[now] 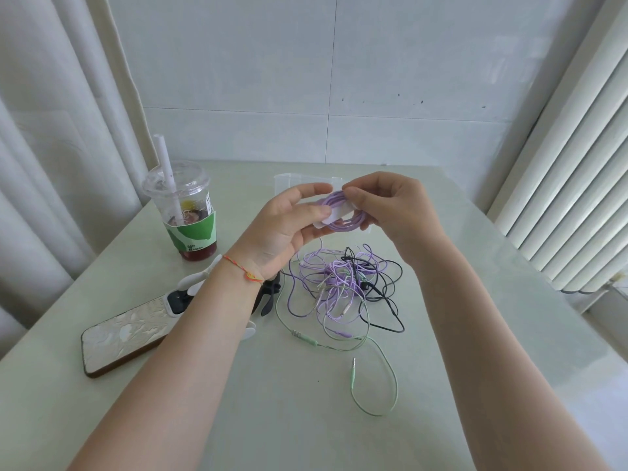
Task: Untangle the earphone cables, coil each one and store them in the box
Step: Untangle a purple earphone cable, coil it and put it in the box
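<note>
Above the table my left hand (289,220) and my right hand (384,205) together hold a coiled purple earphone cable (343,220) wrapped by a white strap. My left thumb and fingers pinch the strap end; my right fingertips pinch the coil's top. Below lies a tangle of purple, black and green earphone cables (343,283). The green cable's plug (354,368) trails toward me. A clear plastic box (285,185) stands behind my hands, mostly hidden.
A plastic cup of dark drink with straw (185,212) stands at the left. A phone in a pale patterned case (129,334) lies near the left edge. White and black clips (268,294) lie under my left wrist. A radiator (571,185) stands to the right.
</note>
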### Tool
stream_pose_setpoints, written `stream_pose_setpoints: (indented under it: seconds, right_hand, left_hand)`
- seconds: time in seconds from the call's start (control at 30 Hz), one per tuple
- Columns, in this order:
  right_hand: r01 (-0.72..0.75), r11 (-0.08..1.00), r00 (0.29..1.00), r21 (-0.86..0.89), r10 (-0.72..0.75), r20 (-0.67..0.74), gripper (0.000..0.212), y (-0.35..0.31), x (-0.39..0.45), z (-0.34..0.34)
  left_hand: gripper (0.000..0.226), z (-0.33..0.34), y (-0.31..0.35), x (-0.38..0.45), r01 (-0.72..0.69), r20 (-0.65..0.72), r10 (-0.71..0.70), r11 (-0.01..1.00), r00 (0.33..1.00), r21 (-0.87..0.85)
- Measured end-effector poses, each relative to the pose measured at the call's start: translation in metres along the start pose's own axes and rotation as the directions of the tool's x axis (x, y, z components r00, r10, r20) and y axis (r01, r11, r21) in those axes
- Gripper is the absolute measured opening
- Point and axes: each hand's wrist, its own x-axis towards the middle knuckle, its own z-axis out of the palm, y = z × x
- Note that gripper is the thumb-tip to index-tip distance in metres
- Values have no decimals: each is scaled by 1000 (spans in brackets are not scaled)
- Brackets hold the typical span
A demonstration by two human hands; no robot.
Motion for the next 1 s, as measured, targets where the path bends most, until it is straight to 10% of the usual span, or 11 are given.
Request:
stream_pose_setpoints:
  seconds: [0.53,0.8,1.0]
  right_hand:
    - [71,993,995,-89,-65,69,7,-5,-4,-4]
    - [66,991,988,-113,-49,145,7,-5,-3,-10]
    - [82,986,992,-148,-66,112,13,-6,-5,-10]
  left_hand:
    - [21,0,2,2,49,-30,-51,998,998,-49]
    - [35,-8,8,-4,92,188,-101,994,977,53]
    - [39,-5,3,2,31,35,-32,999,999,29]
